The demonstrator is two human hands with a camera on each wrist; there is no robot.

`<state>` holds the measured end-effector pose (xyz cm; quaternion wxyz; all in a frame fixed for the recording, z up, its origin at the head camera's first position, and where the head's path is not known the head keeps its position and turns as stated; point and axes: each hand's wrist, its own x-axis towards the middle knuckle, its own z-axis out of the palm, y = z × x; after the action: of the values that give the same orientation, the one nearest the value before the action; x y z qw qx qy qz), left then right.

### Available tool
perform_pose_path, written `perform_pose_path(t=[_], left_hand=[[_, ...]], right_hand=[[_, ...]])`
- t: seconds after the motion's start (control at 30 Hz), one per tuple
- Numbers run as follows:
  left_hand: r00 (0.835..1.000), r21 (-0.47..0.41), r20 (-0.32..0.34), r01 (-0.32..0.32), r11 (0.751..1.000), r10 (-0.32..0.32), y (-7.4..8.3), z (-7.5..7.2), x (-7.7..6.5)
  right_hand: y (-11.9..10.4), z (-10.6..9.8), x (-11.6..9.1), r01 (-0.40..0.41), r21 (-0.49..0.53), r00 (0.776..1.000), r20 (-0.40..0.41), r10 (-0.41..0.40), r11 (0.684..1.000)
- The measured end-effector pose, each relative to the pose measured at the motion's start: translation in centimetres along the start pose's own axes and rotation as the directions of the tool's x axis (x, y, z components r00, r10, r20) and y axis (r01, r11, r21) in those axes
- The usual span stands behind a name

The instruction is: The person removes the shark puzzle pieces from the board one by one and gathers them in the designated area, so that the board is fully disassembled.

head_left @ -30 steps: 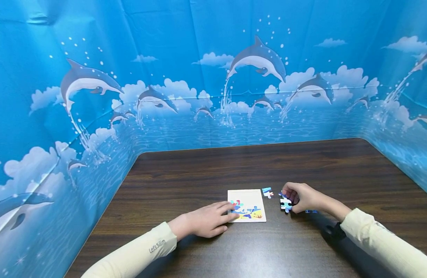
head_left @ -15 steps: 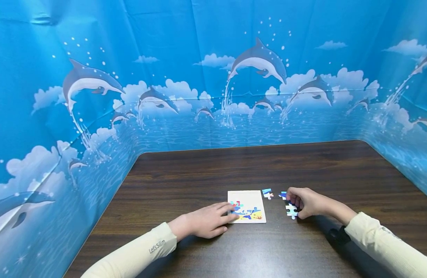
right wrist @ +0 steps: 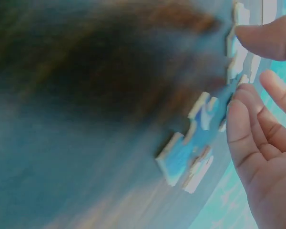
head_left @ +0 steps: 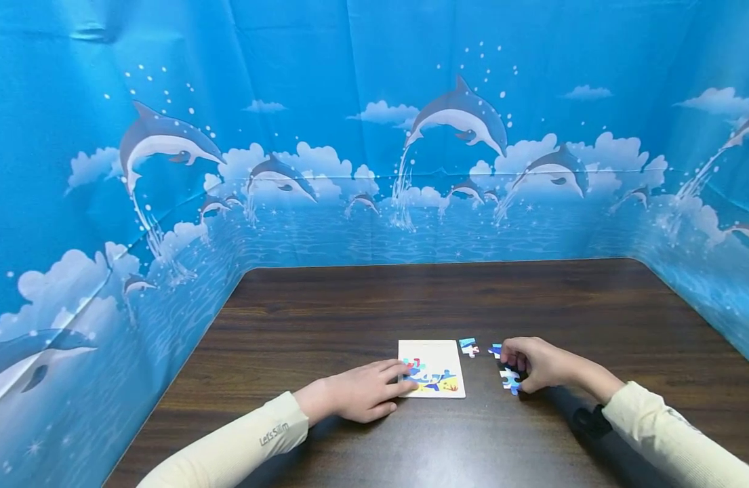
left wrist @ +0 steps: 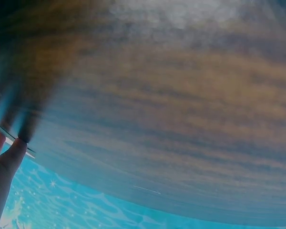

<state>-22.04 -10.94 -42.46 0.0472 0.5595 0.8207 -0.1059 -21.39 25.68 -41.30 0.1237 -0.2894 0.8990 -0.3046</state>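
My left hand (head_left: 367,392) rests with spread, fairly straight fingers on the left edge of a white puzzle board (head_left: 428,352). Fitted pieces in yellow, blue and red cover the board's lower part. To the right of it, my right hand (head_left: 543,364) pinches a light-blue and white jigsaw piece (head_left: 510,379) low over the table, thumb at its edge. In the right wrist view the thumb (right wrist: 267,40) touches this piece, while the other fingers are bent; part of the piece is hidden. The left wrist view catches only some fingertips (left wrist: 14,152) at the board's edge.
Two spots of loose pieces lie between board and right hand: a blue and white piece (head_left: 469,347) by the board's upper right corner, and a blue piece (head_left: 495,350) beside the right fingers. A dark wood-grain table (head_left: 325,305) meets a dolphin-print curtain (head_left: 374,135) behind.
My right hand has moved slightly right and toward me, and the pinched piece has shifted and turned with it. A blue piece by its fingers shows more fully. The left hand stays on the board.
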Motion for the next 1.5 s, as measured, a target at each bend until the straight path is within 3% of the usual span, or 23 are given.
perform_pose_path(t=[0.33,0.6,0.73,0.87,1.0,1.13,1.23,1.5], left_hand=[[1.0,-0.006,0.005,-0.011,1.0,0.011,0.1,0.2,-0.1],[1.0,-0.015,-0.001,0.005,1.0,-0.005,-0.1,-0.1,-0.2],[1.0,-0.025,-0.003,0.005,1.0,-0.005,0.1,-0.2,-0.4],[1.0,-0.012,-0.008,-0.002,1.0,0.002,0.2,-0.1,-0.3],[1.0,-0.004,-0.004,0.004,1.0,-0.004,0.3,-0.2,-0.2],[1.0,-0.002,-0.007,0.008,1.0,-0.008,0.3,-0.1,-0.1],[1.0,0.008,-0.013,0.012,1.0,-0.012,0.3,-0.2,-0.1],[1.0,0.035,-0.016,0.014,0.999,-0.013,0.2,-0.2,0.0]], right_hand=[[-1.3,1.1,2.6,0.112,0.033,0.99,-0.093,-0.109,0.993],[-4.5,1.8,6.5,0.096,0.038,0.991,-0.096,-0.092,0.995],[-5.5,2.5,8.5,0.124,0.032,0.989,-0.083,-0.121,0.992],[-6.1,3.4,9.8,0.197,0.143,0.977,-0.108,-0.182,0.97],[-5.9,4.2,10.7,0.258,0.31,0.963,-0.16,-0.217,0.915],[-6.5,4.7,10.8,0.159,0.404,0.98,-0.173,-0.095,0.901],[-6.4,4.9,11.1,0.109,0.407,0.984,-0.173,-0.04,0.907],[-6.6,5.3,11.1,0.059,0.313,0.992,-0.121,-0.022,0.948]])
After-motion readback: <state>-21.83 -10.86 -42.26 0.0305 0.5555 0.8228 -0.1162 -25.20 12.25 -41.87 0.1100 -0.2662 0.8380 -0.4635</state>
